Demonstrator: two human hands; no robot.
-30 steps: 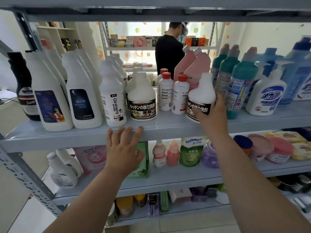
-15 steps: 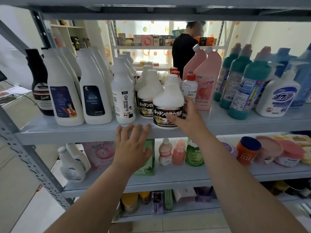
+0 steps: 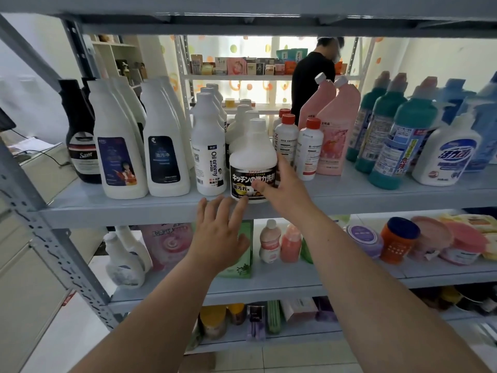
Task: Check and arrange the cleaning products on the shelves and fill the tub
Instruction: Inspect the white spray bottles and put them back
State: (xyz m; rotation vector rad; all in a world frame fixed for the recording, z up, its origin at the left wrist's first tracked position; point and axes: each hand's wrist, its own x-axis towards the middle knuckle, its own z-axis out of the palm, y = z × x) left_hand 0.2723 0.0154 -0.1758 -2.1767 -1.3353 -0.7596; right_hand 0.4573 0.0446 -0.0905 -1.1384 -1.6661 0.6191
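Observation:
A squat white bottle with a black Japanese label [image 3: 252,162] stands at the front of the grey shelf [image 3: 121,208], in line before more bottles of the same kind. My right hand [image 3: 282,188] grips its lower right side, thumb across the label. My left hand [image 3: 219,232] lies flat with spread fingers on the shelf's front edge, just below and left of that bottle, holding nothing. Left of it stand a white "Oil enemy" bottle [image 3: 208,149] and taller white bottles [image 3: 118,146].
Red-capped white bottles [image 3: 309,149], pink bottles [image 3: 333,130], teal-capped bottles [image 3: 395,141] and a white-and-blue spray bottle [image 3: 449,154] fill the shelf's right half. A black bottle [image 3: 80,135] stands far left. Lower shelves hold pouches, jars and tubs. A person in black [image 3: 309,76] stands behind the rack.
My right hand carried the black-labelled bottle from the right part of the shelf leftward and set it in front of the matching bottles. My left hand stayed on the shelf edge.

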